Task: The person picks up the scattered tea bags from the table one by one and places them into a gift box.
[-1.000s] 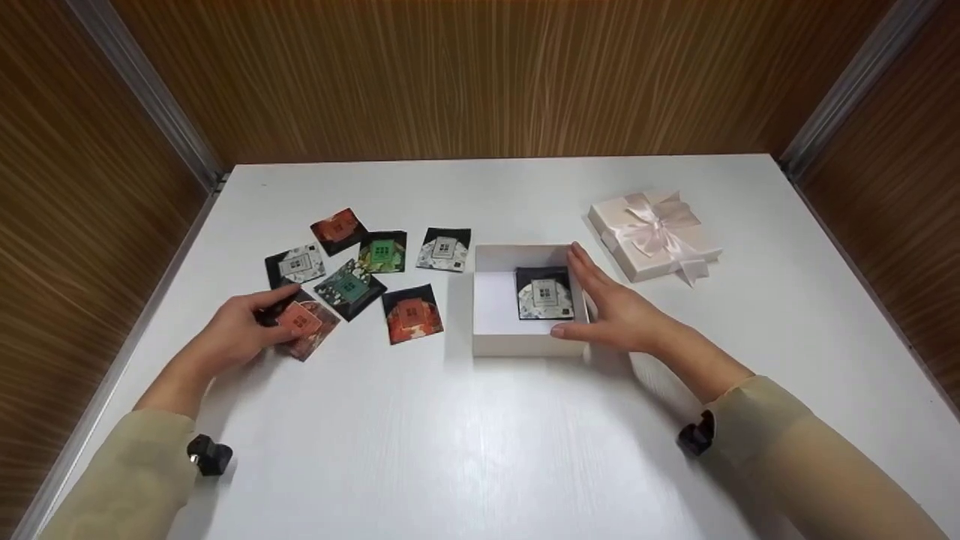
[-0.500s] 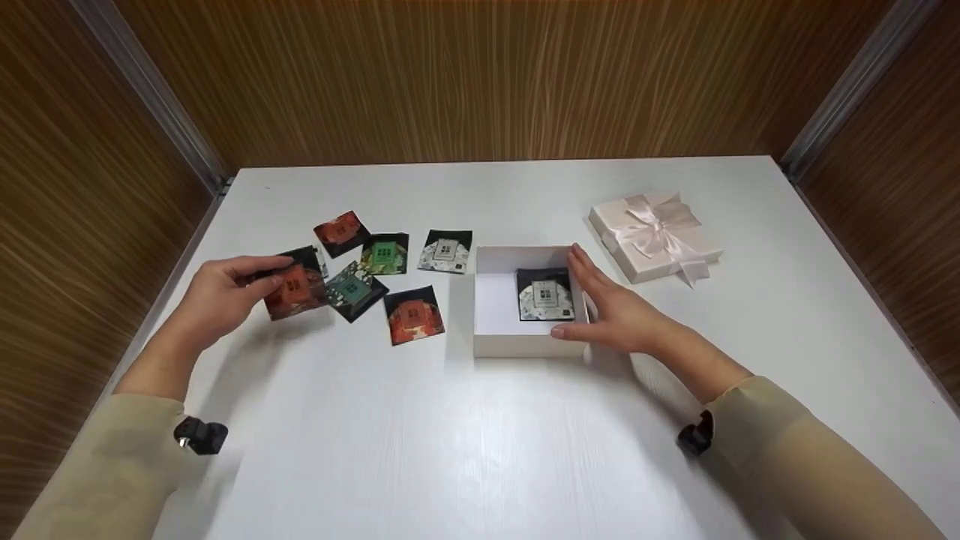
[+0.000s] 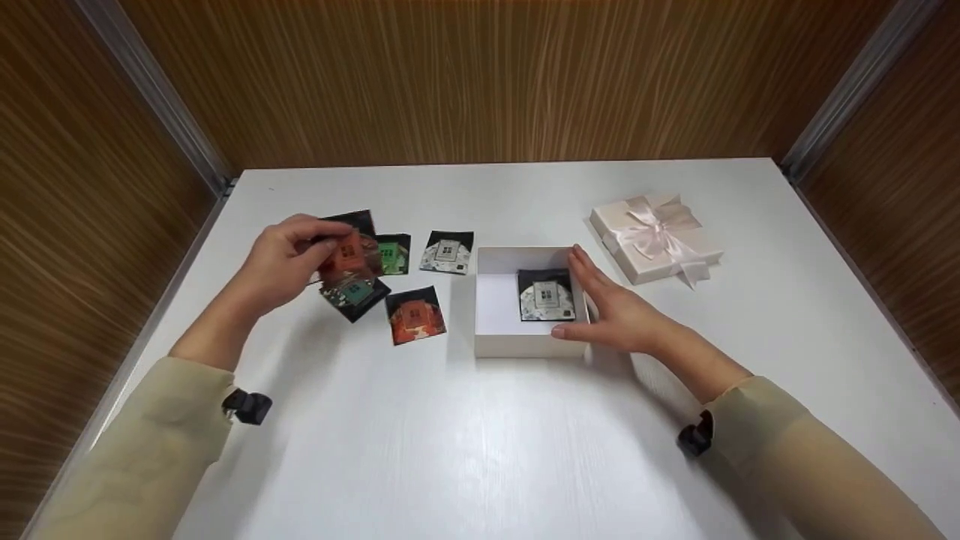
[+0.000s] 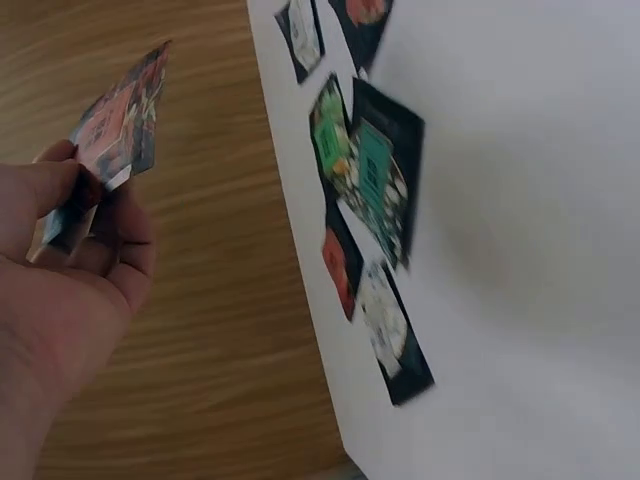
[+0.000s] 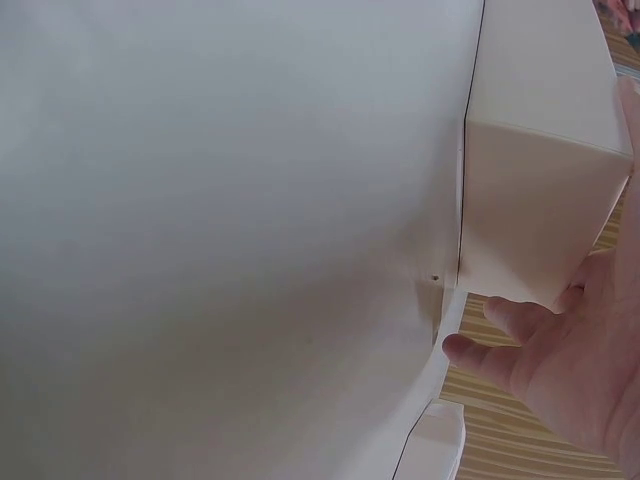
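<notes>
Here, left hand (image 3: 281, 262): I see it pinching a red packet (image 3: 348, 255) raised off the table (image 3: 480, 450).
Right hand (image 3: 619, 313): fingers and thumb spread, resting against the box (image 3: 517, 346).
Box: one white packet (image 3: 547, 297) lies inside, by its right side.
Lid (image 3: 626, 236): bow-tied, beyond the right hand.

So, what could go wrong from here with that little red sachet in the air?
The left hand pinches the red sachet near one edge, so it might twist or slip free. If it dips, it could nudge the teal sachet that it partly covers in the head view. The right hand touches the white box, so a careless push might slide it.
</notes>
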{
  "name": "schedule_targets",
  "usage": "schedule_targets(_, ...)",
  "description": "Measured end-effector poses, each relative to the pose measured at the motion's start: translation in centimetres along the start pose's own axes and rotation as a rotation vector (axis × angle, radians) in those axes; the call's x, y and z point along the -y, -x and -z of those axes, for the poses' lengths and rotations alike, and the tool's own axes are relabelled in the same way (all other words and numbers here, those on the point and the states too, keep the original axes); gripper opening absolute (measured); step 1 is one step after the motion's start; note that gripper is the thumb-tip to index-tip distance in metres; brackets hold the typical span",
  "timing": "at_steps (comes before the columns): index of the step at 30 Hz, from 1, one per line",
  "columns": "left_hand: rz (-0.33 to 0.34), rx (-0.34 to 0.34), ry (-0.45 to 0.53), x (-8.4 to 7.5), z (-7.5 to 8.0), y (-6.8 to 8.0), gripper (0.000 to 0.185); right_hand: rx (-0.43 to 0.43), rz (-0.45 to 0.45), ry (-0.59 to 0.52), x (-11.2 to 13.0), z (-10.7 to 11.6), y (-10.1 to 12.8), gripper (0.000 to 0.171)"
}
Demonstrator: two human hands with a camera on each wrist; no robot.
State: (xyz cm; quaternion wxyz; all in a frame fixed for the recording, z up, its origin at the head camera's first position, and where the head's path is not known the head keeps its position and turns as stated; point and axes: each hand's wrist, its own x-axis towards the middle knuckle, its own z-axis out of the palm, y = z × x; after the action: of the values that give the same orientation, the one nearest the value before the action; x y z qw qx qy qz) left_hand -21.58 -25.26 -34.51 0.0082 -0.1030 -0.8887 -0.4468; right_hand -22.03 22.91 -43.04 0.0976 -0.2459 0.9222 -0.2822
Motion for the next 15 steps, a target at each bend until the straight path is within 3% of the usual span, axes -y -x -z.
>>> schedule_targets(7,-0.1,0.063,0.031,-2.9,-2.9,-2.1,0.037,-0.007,0.008,-0.005,-0.1,0.0,0.0,0.122)
schedule_targets(15,-0.124,0.097,0.013,-5.5,-5.8,-3.6,0.047,-0.016,0.028,0.012,0.0,-0.1,0.0,0.122)
